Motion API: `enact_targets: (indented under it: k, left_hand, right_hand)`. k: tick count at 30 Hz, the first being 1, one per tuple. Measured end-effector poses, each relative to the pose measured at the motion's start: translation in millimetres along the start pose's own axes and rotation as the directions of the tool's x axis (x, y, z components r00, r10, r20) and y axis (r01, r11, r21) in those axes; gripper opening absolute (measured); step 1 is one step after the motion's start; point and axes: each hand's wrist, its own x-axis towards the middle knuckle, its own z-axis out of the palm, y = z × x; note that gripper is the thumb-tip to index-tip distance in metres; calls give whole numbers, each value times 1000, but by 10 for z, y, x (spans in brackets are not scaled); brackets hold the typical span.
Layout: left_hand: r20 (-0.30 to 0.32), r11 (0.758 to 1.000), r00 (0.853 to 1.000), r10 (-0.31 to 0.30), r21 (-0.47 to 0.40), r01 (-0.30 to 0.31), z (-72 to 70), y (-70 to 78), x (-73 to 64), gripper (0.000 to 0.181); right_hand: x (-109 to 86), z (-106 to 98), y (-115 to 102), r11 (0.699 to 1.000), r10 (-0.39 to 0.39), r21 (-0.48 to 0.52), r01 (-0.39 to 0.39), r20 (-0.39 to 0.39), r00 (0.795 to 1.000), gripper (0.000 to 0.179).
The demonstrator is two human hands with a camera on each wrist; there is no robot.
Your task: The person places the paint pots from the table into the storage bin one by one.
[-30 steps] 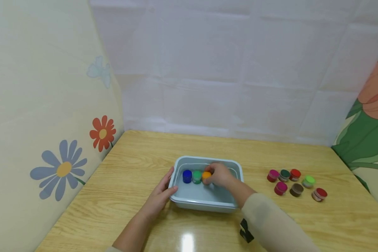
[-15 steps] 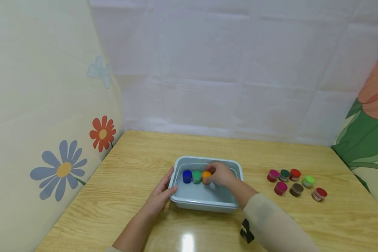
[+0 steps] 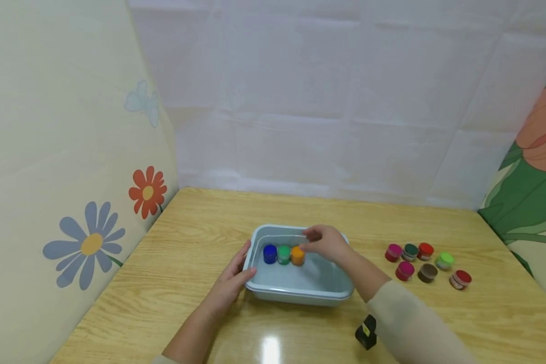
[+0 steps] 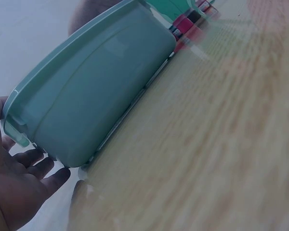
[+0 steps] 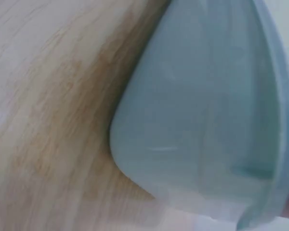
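Note:
A pale blue plastic tub [image 3: 296, 291] stands on the table, with blue [image 3: 270, 254], green [image 3: 284, 255] and orange [image 3: 298, 256] paint jars in a row inside. At its left end, my left hand [image 3: 229, 280] holds the tub, thumb over the rim and fingers along the outer wall. That hand [image 4: 21, 180] also shows in the left wrist view, fingertips near the tub's lower corner. Over the tub's right part is my right hand [image 3: 327, 243], its fingers spread apart and holding nothing, just right of the orange jar. In the right wrist view the tub's wall [image 5: 183, 120] hides most of that hand.
On the wooden table [image 3: 209, 217], right of the tub, several more paint jars stand grouped, among them a brown one [image 3: 427, 273], a lime green one [image 3: 445, 261] and a dark red one [image 3: 460, 279]. A black wrist device [image 3: 366, 332] sits by the right sleeve.
My right hand has let go of the orange jar and moved up and to the right. The jar stays beside the green one. My left hand has kept its place.

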Motion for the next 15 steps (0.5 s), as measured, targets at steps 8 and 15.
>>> enact_targets:
  k: [8, 15]
  left_hand:
    - [5, 1000, 1000, -18, 2, 18, -7, 8, 1, 66]
    - [12, 1000, 1000, -10, 11, 10, -10, 10, -7, 66]
  right_hand:
    - [-100, -211, 52, 997, -47, 55, 48, -21, 999, 46]
    - [-215, -382, 135, 994, -61, 95, 63, -29, 998, 48]
